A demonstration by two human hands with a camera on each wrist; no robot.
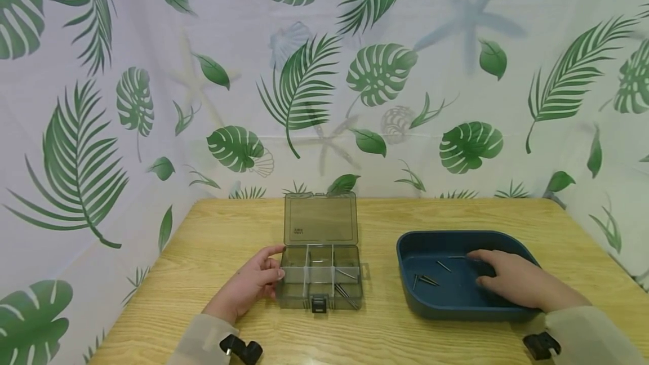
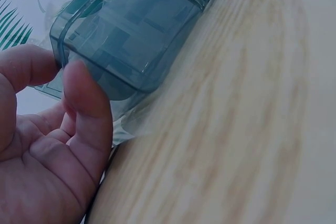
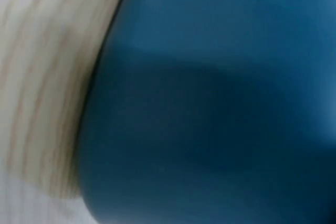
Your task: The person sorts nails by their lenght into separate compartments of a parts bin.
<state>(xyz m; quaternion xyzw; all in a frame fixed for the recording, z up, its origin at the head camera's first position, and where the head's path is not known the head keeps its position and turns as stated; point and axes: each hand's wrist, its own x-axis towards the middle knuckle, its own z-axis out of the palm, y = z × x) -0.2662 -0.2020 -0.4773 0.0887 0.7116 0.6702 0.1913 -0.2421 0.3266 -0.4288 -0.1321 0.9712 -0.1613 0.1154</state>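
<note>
A grey see-through compartment box (image 1: 319,274) stands on the table with its lid (image 1: 320,218) raised at the back. My left hand (image 1: 253,277) grips the box's left side; in the left wrist view, thumb (image 2: 86,90) and forefinger meet at its corner. Several nails (image 1: 346,295) lie in the right compartments, and a small one shows in the back middle. My right hand (image 1: 522,280) reaches into a dark blue tray (image 1: 466,313), thumb and forefinger apart. A thin nail (image 1: 456,257) lies right at the forefinger's tip. Other nails (image 1: 428,280) rest on the tray's floor to the left.
The wooden table (image 1: 228,224) carries both containers, the tray standing right of the box. A latch (image 1: 319,303) sits on the box's front. Behind the table hangs a white cloth (image 1: 324,111) printed with green leaves.
</note>
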